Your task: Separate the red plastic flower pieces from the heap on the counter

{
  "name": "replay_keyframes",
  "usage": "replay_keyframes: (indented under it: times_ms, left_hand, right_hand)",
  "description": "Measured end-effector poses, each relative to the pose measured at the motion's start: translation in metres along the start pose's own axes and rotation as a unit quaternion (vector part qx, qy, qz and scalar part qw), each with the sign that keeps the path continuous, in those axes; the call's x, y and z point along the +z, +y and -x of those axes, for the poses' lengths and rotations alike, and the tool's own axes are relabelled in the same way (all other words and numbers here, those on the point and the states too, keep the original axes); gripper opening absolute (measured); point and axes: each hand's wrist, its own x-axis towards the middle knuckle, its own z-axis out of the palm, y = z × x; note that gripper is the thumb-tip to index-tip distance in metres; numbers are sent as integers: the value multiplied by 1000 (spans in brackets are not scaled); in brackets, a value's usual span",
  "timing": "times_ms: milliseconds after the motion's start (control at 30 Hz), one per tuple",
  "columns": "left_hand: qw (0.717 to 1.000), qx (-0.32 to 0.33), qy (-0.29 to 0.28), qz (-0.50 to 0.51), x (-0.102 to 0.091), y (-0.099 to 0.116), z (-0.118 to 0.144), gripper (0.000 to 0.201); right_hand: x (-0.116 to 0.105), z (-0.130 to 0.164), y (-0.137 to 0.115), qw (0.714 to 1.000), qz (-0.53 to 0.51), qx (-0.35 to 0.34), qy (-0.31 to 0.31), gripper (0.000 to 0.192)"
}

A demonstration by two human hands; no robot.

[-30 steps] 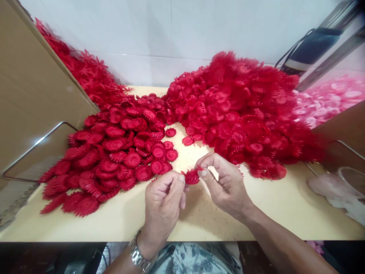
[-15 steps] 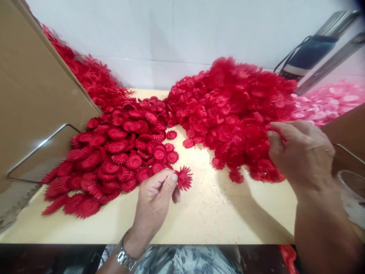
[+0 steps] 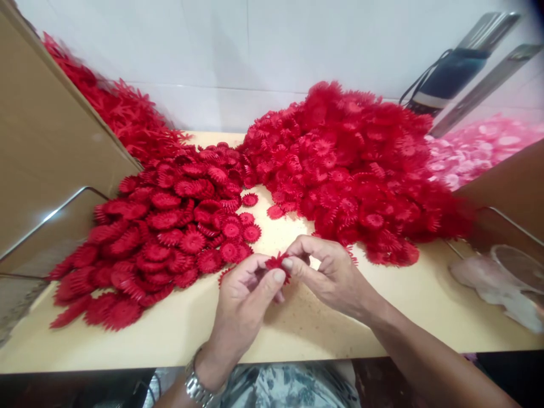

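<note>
a small red flower piece [image 3: 277, 262] is pinched between the two hands just above the pale table [image 3: 403, 317]; the left hand [image 3: 244, 300], with a wristwatch [image 3: 196, 387] at its wrist, is closed on the piece with thumb and forefinger from the near side; the right hand [image 3: 329, 272] is closed on the same piece from the far side, its fingertips [image 3: 289, 263] meeting the left thumb; whether one layer or two pressed together are held cannot be told, since the fingers cover most of it; the step in hand is judged to be the fitting or pressing of the piece between the fingertips; the next move would seem to call for a firm, centred squeeze and then a free hand for another piece; to the left a flat spread of red discs [image 3: 161, 238] is laid out, near the left hand; behind and to the right a tall heap of frilled red pieces [image 3: 357, 164] is piled, near the right hand; pink pieces [image 3: 476, 150] are seen further right; a cardboard panel [image 3: 46, 147] is leaned at the left edge
</note>
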Motion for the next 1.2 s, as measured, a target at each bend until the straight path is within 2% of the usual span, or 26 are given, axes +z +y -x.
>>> replay_keyframes:
  times_ms: [167,233,367,433,567,667,833,1000,1200]
  left_hand:
    - [1000,-2,28,-5,1,-2,-3,16]
    - [999,5,43,-8,2,0,-4,18]
    - [997,10,80,-22,2,1,-2,26]
    - [996,7,83,-24,1,-1,-2,31]
    - [998,0,64,-18,-1,-5,-2,37]
    - [999,-9,36,0,-2,-7,0,37]
    - [999,-31,-2,23,-8,-8,4,30]
    - [999,-28,-41,13,-18,-9,5,22]
    - [999,-15,-38,-23,-21,-4,1,12]
  right_hand:
    - [6,3,1,1000,20,-21,-5,12]
    - [8,4,2,999,35,-37,17,10]
    - [11,5,1,989,66,-76,104,8]
    - [12,4,1,991,57,-82,92,10]
    - [14,2,3,998,-3,-60,6,16]
    - [14,1,5,998,-21,-55,-18,14]
    - [13,1,5,996,24,-83,-14,6]
    - [13,3,9,988,101,-114,15,8]
    - [13,3,14,987,90,-136,11,9]
